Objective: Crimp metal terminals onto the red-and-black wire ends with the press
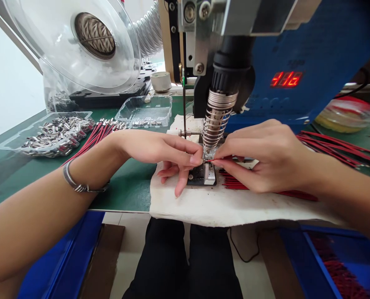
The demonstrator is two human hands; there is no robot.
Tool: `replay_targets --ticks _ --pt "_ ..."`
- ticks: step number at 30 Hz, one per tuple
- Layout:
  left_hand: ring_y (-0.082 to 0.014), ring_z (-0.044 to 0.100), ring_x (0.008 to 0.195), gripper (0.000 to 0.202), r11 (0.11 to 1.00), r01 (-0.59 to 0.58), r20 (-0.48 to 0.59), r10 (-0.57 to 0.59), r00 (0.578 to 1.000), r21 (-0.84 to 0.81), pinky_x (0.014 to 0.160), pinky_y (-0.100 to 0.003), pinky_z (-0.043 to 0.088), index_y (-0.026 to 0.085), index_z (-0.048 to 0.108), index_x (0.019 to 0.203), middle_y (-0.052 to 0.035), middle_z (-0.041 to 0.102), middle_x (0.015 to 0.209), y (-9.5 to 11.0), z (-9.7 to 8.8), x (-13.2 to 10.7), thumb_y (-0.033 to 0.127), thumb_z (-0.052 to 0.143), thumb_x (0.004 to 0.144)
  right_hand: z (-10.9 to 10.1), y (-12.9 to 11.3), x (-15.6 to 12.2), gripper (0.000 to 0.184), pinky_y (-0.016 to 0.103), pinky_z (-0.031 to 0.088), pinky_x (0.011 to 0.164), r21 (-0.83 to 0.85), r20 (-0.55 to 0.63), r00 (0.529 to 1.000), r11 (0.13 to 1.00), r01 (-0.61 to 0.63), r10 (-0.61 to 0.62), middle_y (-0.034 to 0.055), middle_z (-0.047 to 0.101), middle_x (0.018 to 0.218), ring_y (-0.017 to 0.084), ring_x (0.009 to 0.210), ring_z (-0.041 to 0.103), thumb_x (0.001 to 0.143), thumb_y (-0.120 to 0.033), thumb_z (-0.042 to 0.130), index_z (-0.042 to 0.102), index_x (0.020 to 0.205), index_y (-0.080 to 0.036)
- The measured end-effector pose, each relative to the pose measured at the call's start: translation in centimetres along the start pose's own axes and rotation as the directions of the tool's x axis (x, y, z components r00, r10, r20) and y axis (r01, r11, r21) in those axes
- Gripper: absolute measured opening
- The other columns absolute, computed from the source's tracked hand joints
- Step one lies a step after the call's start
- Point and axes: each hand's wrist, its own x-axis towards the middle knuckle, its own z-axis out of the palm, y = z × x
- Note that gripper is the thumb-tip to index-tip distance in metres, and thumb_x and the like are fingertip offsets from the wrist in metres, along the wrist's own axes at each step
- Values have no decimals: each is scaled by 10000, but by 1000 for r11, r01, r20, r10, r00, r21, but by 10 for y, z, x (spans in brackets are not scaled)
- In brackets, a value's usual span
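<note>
My left hand [172, 153] and my right hand [259, 155] meet under a coiled metal nozzle [217, 122] of a blue machine. The thumb and forefinger of my left hand pinch a tiny metal part at the nozzle tip. A thin red wire [210, 160] is pinched in my right hand and points its end at that part. Below the fingertips a small black and silver fixture [203, 175] rests on a white cloth [222, 205]. A bundle of red wires [234, 182] lies under my right hand.
A clear tray of small metal terminals [55, 133] stands at left, with red and black wires [94, 135] beside it. A second clear tray [145, 110] and a big transparent reel [79, 39] are behind. More red wires [337, 147] lie at right. A red display [286, 79] glows. Blue bins [334, 265] sit below the table.
</note>
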Motion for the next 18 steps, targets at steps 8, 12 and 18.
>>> replay_targets --ticks 8,12,18 --pt "-170 642 602 553 1000 -13 0 13 1000 3 572 -262 510 236 651 825 -84 896 832 0 0 2 638 865 1139 0 4 0 234 318 450 641 25 26 1000 1000 6 -7 -2 790 833 158 664 628 1191 -140 679 769 989 -218" --pt "-169 636 601 547 1000 -15 2 15 1000 19 580 -250 517 241 659 855 -77 902 831 -1 -1 2 663 815 1166 -1 5 -1 163 325 449 636 39 28 999 999 24 -25 -5 795 858 160 678 631 1177 -153 718 786 1041 -215" --pt "-181 644 596 564 1000 -2 -8 3 1000 16 568 -257 527 231 729 890 -97 902 822 -2 -1 3 726 808 1148 -2 5 -1 285 330 411 620 -14 22 999 999 42 -42 -16 763 790 147 622 570 1203 -147 677 751 939 -227"
